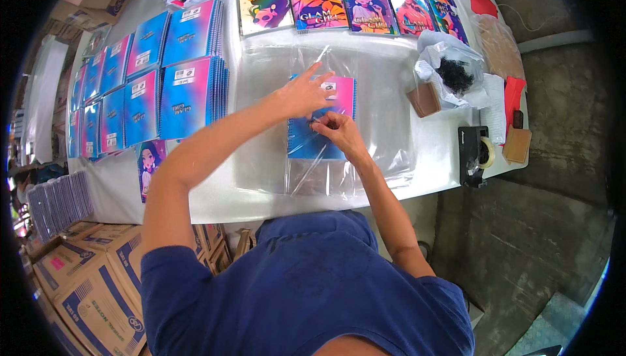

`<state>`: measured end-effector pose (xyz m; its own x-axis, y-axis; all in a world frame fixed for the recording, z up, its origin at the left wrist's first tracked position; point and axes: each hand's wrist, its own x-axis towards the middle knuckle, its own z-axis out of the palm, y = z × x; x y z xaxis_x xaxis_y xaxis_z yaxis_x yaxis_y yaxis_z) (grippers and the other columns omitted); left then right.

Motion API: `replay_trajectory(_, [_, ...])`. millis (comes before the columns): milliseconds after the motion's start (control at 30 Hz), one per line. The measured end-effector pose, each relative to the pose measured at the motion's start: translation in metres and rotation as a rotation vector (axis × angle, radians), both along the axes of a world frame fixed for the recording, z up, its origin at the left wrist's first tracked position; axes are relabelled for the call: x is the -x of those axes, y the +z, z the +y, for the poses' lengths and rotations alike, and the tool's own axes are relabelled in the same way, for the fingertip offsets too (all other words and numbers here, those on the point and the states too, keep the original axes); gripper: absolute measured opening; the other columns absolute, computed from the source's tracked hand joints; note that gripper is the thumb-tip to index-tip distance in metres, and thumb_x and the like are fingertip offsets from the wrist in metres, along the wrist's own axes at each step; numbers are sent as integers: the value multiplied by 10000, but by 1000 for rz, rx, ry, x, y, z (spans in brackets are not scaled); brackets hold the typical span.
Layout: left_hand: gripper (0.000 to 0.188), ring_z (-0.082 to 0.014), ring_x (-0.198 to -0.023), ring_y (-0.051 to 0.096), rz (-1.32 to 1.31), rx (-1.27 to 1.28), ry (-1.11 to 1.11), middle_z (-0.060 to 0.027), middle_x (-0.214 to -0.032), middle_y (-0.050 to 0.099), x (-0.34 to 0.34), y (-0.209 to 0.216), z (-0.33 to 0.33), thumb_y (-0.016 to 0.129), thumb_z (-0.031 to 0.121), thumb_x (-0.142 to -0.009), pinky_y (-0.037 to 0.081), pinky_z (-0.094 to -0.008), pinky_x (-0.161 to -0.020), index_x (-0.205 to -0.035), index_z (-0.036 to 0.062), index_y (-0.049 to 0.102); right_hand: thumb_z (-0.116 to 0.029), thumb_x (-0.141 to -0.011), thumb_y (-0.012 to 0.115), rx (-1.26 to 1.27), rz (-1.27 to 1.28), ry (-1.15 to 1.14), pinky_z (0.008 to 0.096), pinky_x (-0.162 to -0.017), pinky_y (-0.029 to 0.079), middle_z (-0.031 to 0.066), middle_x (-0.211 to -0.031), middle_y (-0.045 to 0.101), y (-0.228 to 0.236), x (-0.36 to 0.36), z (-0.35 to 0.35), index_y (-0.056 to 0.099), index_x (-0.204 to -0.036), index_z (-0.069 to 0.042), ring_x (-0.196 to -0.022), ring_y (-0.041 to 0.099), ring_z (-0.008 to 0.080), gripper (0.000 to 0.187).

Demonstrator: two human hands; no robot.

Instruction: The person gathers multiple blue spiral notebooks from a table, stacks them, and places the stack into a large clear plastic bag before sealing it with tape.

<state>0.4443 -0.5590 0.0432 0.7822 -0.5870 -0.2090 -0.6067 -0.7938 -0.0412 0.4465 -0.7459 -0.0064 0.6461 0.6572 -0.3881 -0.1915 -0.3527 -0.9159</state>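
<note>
A spiral notebook with a pink and blue cover (305, 146) lies in the middle of the table. Clear plastic film (261, 154) is spread under and around it, with shiny creases running across the cover. My left hand (305, 97) is over the upper part of the notebook, fingers spread apart, and seems to hold nothing. Lower and to the right, my right hand (342, 133) pinches thumb and finger together just above the cover. What lies in the pinch is too small to make out; a small dark bit shows beside the fingertips.
Stacks of pink and blue notebooks (186, 100) fill the table's left side. Brightly illustrated notebooks (319, 5) line the far edge. At right are a white bag of black tangled pieces (454, 74), a brown block (424, 100) and a tape dispenser (469, 154). Cardboard boxes (98, 291) stand lower left.
</note>
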Motion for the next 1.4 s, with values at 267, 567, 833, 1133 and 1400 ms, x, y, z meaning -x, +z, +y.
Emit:
replay_trajectory(267, [324, -247, -1362, 348, -285, 246, -175, 104, -1260, 584, -8, -34, 28, 599, 240, -786, 190, -525, -1160, -1105, 242, 657, -57, -848, 620, -82, -585, 33, 388, -927, 418, 47, -1060, 661, 19, -1, -28, 676, -1002, -78, -1015, 594, 183, 165])
replay_trajectory(567, [339, -246, -1336, 386, -340, 353, -116, 95, -1223, 605, -9, -46, 20, 579, 232, -806, 212, -512, -1155, -1133, 235, 666, 14, -761, 562, 369, -1086, 418, 539, -1116, 185, -35, -1305, 556, 10, -2, -35, 632, -1212, -220, -1305, 416, 201, 513])
replay_trajectory(833, [288, -249, -1355, 364, -411, 471, -97, 79, -1192, 631, -10, -61, 19, 554, 238, -829, 161, -537, -1159, -1081, 222, 694, 38, -745, 556, 409, -1037, 453, 535, -1123, 179, -33, -1324, 527, 13, -1, -31, 614, -1234, -229, -1322, 392, 205, 560])
replay_trajectory(1133, [325, -222, -1368, 350, -400, 454, -82, 96, -1218, 614, -13, -51, 22, 626, 260, -770, 183, -535, -1154, -1089, 248, 686, 76, -732, 538, 427, -1036, 420, 526, -1126, 182, -22, -1315, 516, 17, 0, -27, 605, -1248, -233, -1329, 377, 211, 605])
replay_trajectory(1400, [358, -228, -1388, 311, -356, 449, -74, 112, -1266, 585, -15, -62, 19, 642, 267, -728, 160, -554, -1151, -1083, 274, 686, 66, -732, 539, 419, -984, 375, 526, -1134, 171, -14, -1323, 503, 12, 7, -26, 611, -1240, -256, -1334, 366, 226, 605])
